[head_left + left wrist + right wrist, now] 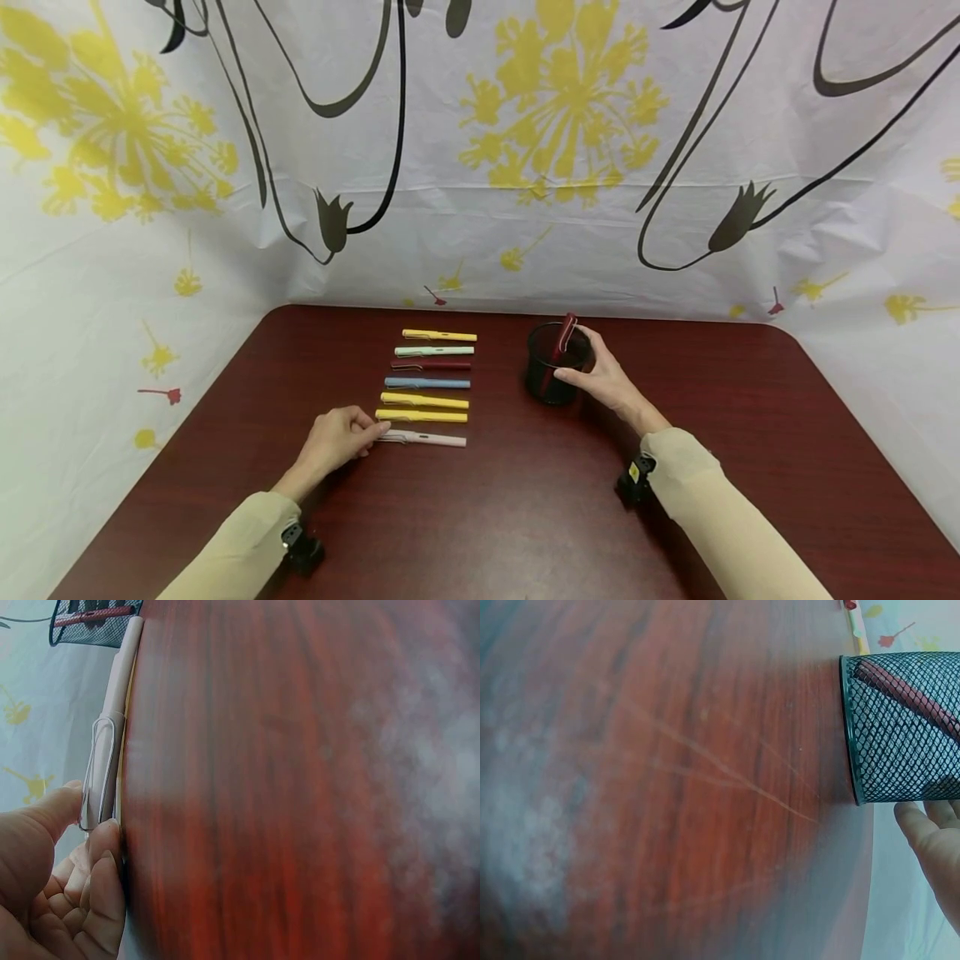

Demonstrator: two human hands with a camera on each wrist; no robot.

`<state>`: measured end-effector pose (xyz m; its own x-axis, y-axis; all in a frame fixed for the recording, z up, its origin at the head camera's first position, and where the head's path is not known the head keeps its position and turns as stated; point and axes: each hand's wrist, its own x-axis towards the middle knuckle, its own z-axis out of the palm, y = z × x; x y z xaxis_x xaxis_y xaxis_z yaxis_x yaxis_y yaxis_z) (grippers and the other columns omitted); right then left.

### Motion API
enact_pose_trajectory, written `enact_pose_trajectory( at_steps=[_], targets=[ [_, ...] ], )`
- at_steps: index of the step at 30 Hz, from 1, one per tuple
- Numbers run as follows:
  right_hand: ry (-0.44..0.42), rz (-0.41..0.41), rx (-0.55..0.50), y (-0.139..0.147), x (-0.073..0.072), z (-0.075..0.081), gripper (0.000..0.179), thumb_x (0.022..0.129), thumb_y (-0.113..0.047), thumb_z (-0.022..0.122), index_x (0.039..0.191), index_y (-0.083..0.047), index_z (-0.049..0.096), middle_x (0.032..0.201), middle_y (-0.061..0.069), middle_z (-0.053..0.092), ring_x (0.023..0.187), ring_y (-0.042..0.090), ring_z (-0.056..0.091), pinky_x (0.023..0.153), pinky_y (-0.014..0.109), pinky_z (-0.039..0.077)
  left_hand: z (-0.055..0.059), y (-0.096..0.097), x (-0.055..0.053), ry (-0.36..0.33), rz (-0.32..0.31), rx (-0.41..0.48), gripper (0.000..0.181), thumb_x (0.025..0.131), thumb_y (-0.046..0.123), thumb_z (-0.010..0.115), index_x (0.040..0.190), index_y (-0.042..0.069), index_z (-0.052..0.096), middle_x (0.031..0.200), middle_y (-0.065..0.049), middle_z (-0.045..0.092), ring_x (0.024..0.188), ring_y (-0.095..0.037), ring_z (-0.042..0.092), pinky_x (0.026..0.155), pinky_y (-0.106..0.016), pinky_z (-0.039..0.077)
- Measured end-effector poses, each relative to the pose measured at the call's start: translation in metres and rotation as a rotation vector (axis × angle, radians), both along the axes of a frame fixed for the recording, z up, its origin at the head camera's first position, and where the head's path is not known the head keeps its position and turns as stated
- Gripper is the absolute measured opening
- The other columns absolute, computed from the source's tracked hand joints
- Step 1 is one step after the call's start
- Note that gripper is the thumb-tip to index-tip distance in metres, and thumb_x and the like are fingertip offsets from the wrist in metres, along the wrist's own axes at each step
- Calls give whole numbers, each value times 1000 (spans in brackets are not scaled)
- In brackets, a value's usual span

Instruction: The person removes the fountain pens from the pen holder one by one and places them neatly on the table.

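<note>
My left hand (342, 437) pinches the clip end of a pale pink pen (427, 438), thumb on one side and fingertips on the other. In the left wrist view the pen's wire clip (105, 769) shows just beyond the thumb. Above it in the head view lies a row of pens: two yellow pens (422, 416), a blue pen (427, 383), a dark red pen (431, 365), a mint pen (435, 351) and another yellow pen (439, 336). My right hand (603, 375) grips a black mesh pen cup (551, 385) by its right side. One dark red pen (907, 694) leans inside the cup.
The dark reddish-brown table (510, 517) has rounded far corners. Behind it hangs a white cloth (420, 158) with yellow flowers and dark stems, which also covers both sides. A small black camera (636, 482) sits on the right wrist, another camera (302, 548) on the left.
</note>
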<state>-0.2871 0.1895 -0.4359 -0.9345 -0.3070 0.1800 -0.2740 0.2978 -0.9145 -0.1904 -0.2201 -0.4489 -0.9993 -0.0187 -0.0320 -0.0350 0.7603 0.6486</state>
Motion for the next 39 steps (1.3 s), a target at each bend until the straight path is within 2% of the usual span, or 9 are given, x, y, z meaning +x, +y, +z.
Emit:
enact_pose_trajectory(
  at_steps=[4, 16, 25, 28, 33, 39],
  targets=[
    [-10, 4, -9, 0, 1, 1, 79, 85, -10, 70, 147, -9, 21, 143, 19, 34, 133, 33, 32, 98, 53, 37, 1, 1, 1, 1, 4, -8, 29, 84, 38, 70, 82, 10, 66, 57, 4, 61, 52, -9, 57, 51, -26, 47],
    [-8, -11, 10, 1, 0, 1, 80, 84, -13, 70, 147, -10, 21, 144, 19, 33, 135, 33, 28, 105, 54, 28, 2, 3, 1, 1, 20, -21, 26, 83, 37, 71, 81, 12, 66, 56, 5, 60, 51, -8, 57, 52, -26, 46],
    [-11, 4, -2, 0, 1, 2, 80, 85, -11, 70, 147, -9, 20, 144, 19, 34, 133, 34, 31, 98, 52, 37, 3, -1, 2, 23, 12, -1, 27, 84, 38, 71, 83, 11, 67, 58, 4, 61, 52, -8, 57, 52, -26, 46],
    [-10, 7, -2, 0, 1, 3, 80, 85, -12, 70, 147, -9, 20, 144, 19, 34, 134, 33, 31, 97, 52, 38, 7, -3, -1, 60, 14, 7, 26, 85, 37, 70, 82, 11, 67, 58, 4, 62, 51, -8, 58, 51, -25, 47],
    [2, 14, -9, 1, 1, 3, 79, 85, -11, 69, 147, -8, 20, 143, 19, 35, 132, 35, 34, 94, 50, 42, 23, 6, -14, 108, -24, 104, 29, 87, 37, 67, 86, 8, 67, 64, -1, 66, 55, -12, 60, 54, -26, 48],
    [-13, 12, 9, 1, 1, 2, 80, 86, -14, 68, 148, -10, 18, 146, 18, 31, 134, 36, 30, 94, 51, 41, 52, 48, -34, 27, -122, 354, 33, 87, 34, 68, 102, 4, 65, 91, -18, 70, 78, -29, 68, 72, -38, 57]
  ],
)
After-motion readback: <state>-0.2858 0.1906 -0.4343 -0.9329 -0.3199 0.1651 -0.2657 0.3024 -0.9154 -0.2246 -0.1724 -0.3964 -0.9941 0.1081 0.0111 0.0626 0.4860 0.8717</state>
